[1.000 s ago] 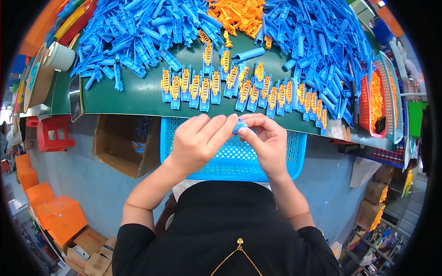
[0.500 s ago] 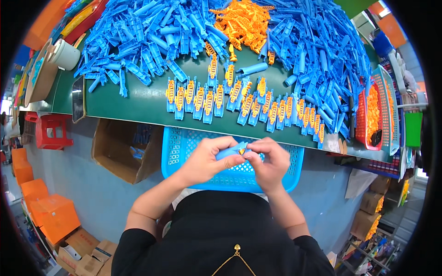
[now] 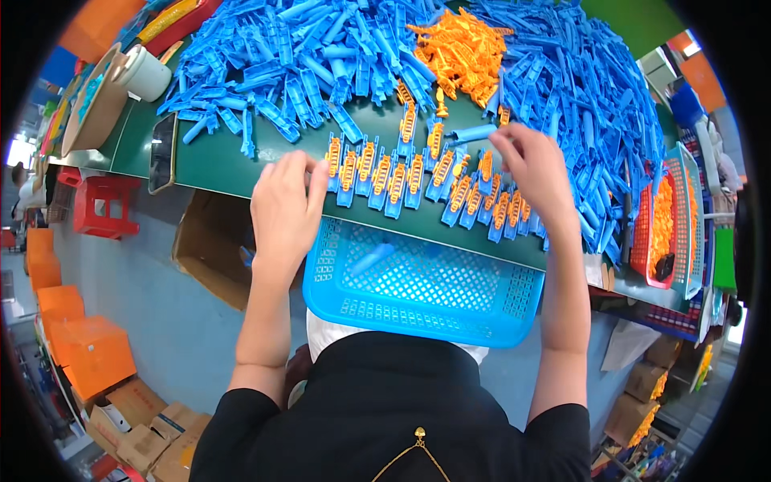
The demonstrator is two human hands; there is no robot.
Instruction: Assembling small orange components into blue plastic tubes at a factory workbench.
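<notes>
Over the table's near edge, my left hand (image 3: 287, 205) is palm down, its thumb apart from the bent fingers, beside the left end of a row of blue plastic shells with orange ladder-like inserts (image 3: 348, 170). I see nothing held in it. My right hand (image 3: 532, 165) reaches past the row, its thumb and forefinger pinched at the right end of a loose blue tube-shaped shell (image 3: 472, 134). Below the table edge, a blue tube-shaped piece (image 3: 372, 259) shows blurred inside the light blue basket (image 3: 418, 325).
Heaps of blue shells (image 3: 313, 60) and orange inserts (image 3: 462, 56) cover the back of the green table (image 3: 217, 165). A phone (image 3: 163, 153) and white tub (image 3: 144, 74) are at left. A red basket (image 3: 642, 221) stands right; a cardboard box (image 3: 210, 249) sits below.
My hands have parted and let go of the blue piece they held together; one like it is now in the basket. The left went up-left, the right up-right. The view has shifted.
</notes>
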